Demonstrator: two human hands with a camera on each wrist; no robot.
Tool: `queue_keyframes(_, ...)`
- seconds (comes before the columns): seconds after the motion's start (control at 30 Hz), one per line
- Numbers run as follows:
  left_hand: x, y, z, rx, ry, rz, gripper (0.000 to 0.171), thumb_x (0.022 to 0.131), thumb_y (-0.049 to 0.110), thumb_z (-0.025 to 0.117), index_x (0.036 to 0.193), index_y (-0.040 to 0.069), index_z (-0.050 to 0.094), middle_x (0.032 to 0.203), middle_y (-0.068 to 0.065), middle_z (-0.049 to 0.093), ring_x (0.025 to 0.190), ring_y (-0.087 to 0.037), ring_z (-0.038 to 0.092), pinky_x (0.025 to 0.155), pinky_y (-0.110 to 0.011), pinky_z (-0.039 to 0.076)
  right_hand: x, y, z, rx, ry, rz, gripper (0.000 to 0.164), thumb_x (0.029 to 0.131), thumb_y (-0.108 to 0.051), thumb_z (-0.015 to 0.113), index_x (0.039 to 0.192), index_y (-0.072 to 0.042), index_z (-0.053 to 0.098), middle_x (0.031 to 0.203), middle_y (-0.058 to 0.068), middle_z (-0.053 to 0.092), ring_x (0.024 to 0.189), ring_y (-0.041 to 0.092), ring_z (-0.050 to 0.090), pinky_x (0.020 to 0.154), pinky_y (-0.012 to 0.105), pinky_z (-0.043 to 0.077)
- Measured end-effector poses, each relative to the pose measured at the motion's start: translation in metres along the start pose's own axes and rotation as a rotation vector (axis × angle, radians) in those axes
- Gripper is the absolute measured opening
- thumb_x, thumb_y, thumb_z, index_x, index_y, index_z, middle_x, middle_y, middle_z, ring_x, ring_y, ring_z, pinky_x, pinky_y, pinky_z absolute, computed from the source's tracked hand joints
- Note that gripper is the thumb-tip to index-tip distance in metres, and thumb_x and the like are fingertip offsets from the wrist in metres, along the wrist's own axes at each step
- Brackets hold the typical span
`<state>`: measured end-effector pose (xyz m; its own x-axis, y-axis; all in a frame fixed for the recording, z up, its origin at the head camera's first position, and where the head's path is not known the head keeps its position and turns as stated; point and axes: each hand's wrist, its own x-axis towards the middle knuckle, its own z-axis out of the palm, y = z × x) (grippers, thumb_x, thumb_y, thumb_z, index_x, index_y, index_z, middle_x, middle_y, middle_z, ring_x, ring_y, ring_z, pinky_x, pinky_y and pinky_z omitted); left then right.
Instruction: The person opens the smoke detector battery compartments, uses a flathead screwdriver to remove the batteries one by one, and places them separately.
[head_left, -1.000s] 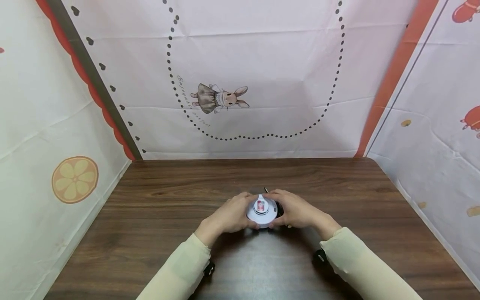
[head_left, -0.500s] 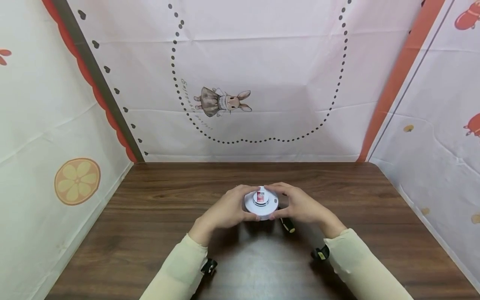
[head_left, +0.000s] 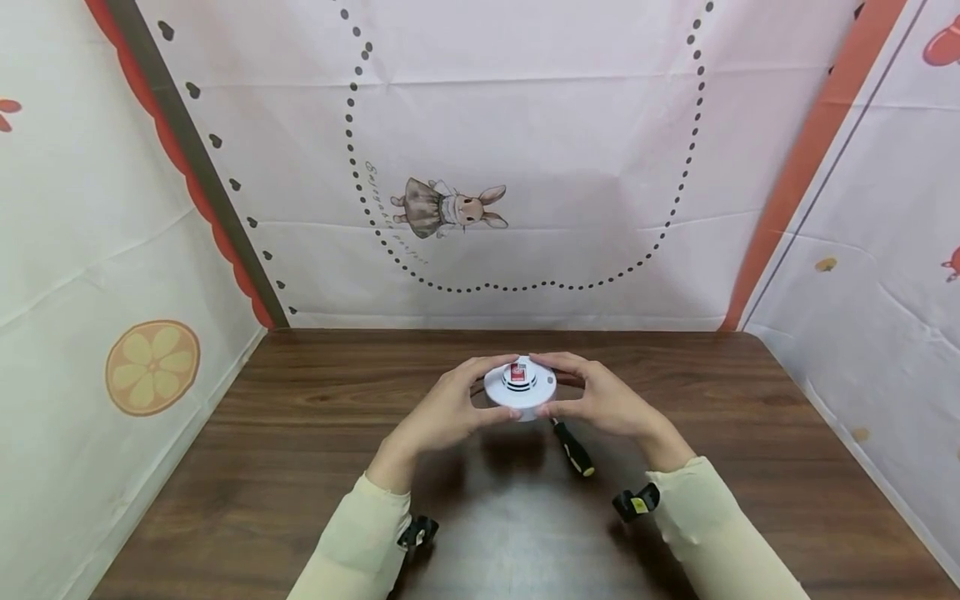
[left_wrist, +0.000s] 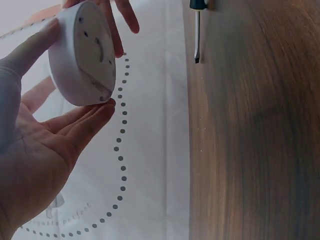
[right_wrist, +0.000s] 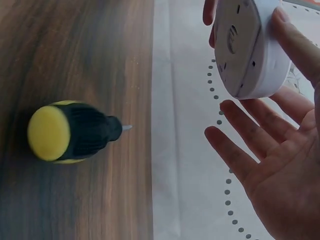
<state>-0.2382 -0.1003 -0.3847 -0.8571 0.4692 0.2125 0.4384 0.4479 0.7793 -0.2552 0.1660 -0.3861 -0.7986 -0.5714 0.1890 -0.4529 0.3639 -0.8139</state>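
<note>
Both hands hold a round white smoke detector point(head_left: 520, 390) up off the table, its vented cap with a red label facing upward. My left hand point(head_left: 441, 414) pinches the left rim, thumb in front and fingers behind. On the opposite rim my right hand point(head_left: 617, 403) grips the same way. Seen from the wrists, the flat underside of the detector point(left_wrist: 95, 55) shows small slots and holes. A black and yellow screwdriver point(head_left: 574, 450) lies on the table below and to the right of the detector; its metal shaft shows in the left wrist view.
The dark wooden table point(head_left: 315, 467) runs back to a printed white cloth point(head_left: 570, 167) with a rabbit figure. More cloth hangs along the left and right sides. A small black device point(head_left: 636, 502) sits at the right wrist, with another black device point(head_left: 417, 532) at the left.
Both hands have raised the smoke detector from low over the table and tilted its near side toward the head camera. The screwdriver, earlier mostly hidden behind it and the right hand, has come into sight.
</note>
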Motion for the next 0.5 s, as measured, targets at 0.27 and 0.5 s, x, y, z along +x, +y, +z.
queue_keyframes(0.27,0.001,-0.007,0.0,-0.128,-0.005,0.027,0.06,0.093,0.027,0.08,0.148,0.024,0.057,0.145,-0.002,0.058,0.134,-0.017,0.057,0.115,-0.037,0.049,0.001,0.002,0.004,0.08,0.023,0.003,0.063,0.095,-0.021,0.077,0.152,-0.016,0.052,0.151,0.015,0.054,0.132,0.037,0.059,0.104,0.045,0.057)
queue_keyframes(0.5,0.004,-0.012,-0.001,-0.163,-0.021,-0.001,0.056,0.099,0.031,0.072,0.152,0.028,0.052,0.15,-0.002,0.056,0.128,-0.018,0.058,0.11,-0.039,0.053,0.007,-0.001,0.007,0.147,0.042,0.014,0.054,0.102,-0.02,0.068,0.152,-0.012,0.051,0.143,0.017,0.057,0.122,0.03,0.063,0.092,0.024,0.059)
